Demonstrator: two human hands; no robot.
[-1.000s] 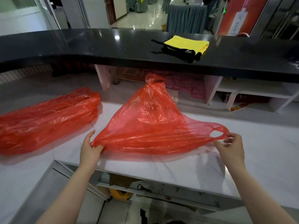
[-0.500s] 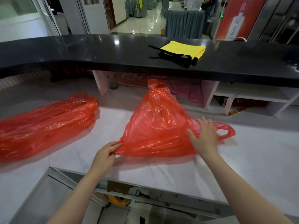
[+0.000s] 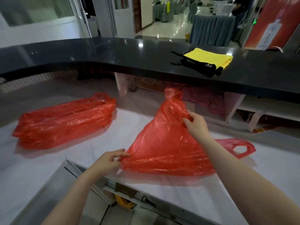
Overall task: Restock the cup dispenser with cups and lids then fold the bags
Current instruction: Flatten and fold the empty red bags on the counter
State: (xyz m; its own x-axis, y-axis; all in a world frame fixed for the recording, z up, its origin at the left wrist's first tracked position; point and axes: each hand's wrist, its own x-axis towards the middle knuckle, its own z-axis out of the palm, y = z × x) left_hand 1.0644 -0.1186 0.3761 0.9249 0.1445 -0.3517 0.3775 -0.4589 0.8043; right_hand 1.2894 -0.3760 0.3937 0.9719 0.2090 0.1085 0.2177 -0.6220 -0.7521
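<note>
A thin red plastic bag (image 3: 162,143) lies spread in a rough triangle on the white marble counter (image 3: 81,153). Its knotted tip points away from me and one handle loop (image 3: 240,147) lies flat to the right. My left hand (image 3: 108,161) pinches the bag's near left corner. My right hand (image 3: 194,122) grips the film high on the bag's right side, below the tip. A second red bag (image 3: 65,119) lies crumpled and long at the left of the counter.
A raised black bar top (image 3: 129,54) runs across the back, with a yellow cloth and black strap (image 3: 209,58) on it. White shelves (image 3: 259,111) sit under it at the right. The counter's near edge drops to an open metal-framed gap (image 3: 126,200).
My right hand left the handle loop and moved up and left across the bag to grip it near the tip. My left hand shifted right with its corner, narrowing the bag.
</note>
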